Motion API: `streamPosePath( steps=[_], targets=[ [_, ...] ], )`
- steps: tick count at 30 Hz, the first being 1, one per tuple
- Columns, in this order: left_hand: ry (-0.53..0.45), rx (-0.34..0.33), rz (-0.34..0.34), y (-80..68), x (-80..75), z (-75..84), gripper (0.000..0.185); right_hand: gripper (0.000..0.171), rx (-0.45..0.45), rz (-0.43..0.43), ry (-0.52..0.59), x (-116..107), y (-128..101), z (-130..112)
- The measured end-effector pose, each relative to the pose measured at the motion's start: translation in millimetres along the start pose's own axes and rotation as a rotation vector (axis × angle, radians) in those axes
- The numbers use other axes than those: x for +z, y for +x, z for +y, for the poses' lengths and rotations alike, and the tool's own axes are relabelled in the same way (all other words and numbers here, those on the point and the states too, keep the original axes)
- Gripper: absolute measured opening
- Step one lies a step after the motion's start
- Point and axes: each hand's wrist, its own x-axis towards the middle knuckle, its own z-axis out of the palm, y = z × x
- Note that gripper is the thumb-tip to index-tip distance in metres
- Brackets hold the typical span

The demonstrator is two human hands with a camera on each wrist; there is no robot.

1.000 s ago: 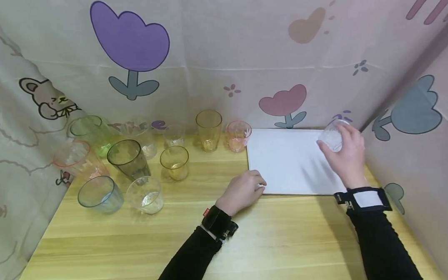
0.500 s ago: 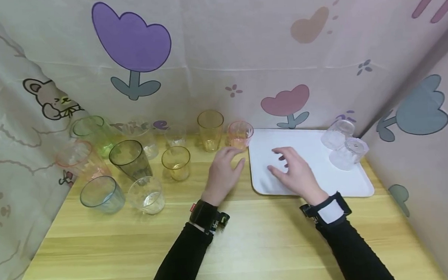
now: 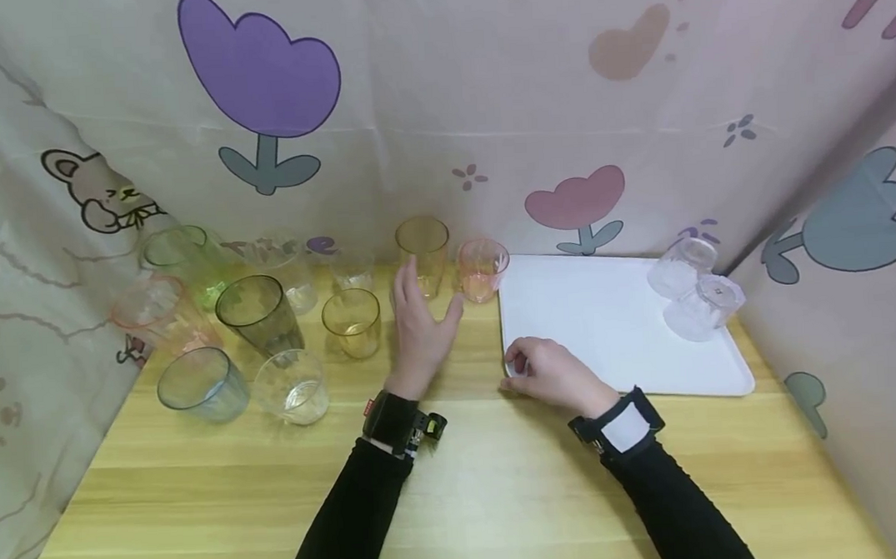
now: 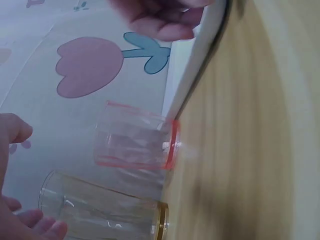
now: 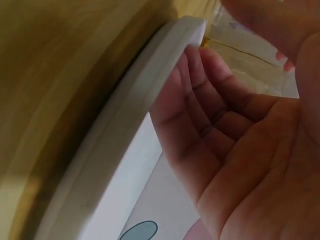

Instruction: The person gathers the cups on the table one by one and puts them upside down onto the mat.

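The tall amber glass [image 3: 436,245] stands upright at the back of the bench [image 3: 495,502], just beside the short pink glass [image 3: 483,271]; the left hand [image 3: 423,339] is right in front of it, fingers extended and thumb spread well away, its grip wide and holding nothing; whether a fingertip touches the glass cannot be told.

The right hand [image 3: 557,375] is at the near left corner of the white tray [image 3: 599,306], fingers curled at the rim and thumb apart from them; whether this grip has hold of the rim cannot be told.

Two clear glasses [image 3: 704,308] appear to stand base up at the tray's right end, close together; left of the amber glass stand a small clear glass [image 3: 353,271] and a low yellow glass [image 3: 352,325]; farther left cluster smoky, blue, green, pinkish and clear ones.

Both wrists wear black bands, the right with a white patch [image 3: 626,431]; the left band's red tag [image 3: 368,407] is too small to read; on the printed cloth [image 3: 424,80] behind, a purple letter "e" [image 3: 321,246] is legible, near a big purple tulip [image 3: 262,71].
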Motion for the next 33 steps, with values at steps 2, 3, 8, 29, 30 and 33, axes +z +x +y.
streamPosePath(
  steps=[2,3,8,29,30,33],
  targets=[
    [-0.045,-0.049,0.021,3.4,-0.6,-1.5,0.096,0.025,0.003,-0.011,-0.008,0.1,-0.1,0.1],
    [-0.068,-0.079,0.028,4.9,-0.3,-2.3,0.097,0.023,0.006,-0.017,-0.014,0.2,-0.1,0.3],
    [-0.168,-0.215,0.041,15.5,4.2,-7.2,0.104,0.014,0.020,-0.023,-0.051,-0.1,-1.0,1.7],
    [-0.119,-0.271,0.133,56.2,18.4,-22.1,0.094,0.014,-0.013,-0.003,-0.079,1.7,0.4,-0.6],
    [-0.123,-0.277,0.134,55.6,18.2,-21.5,0.095,0.014,-0.014,-0.004,-0.079,1.6,0.2,-0.2],
    [-0.127,-0.280,0.129,52.2,18.6,-19.8,0.095,0.014,-0.019,-0.001,-0.082,1.5,-0.2,1.7]
  ],
)
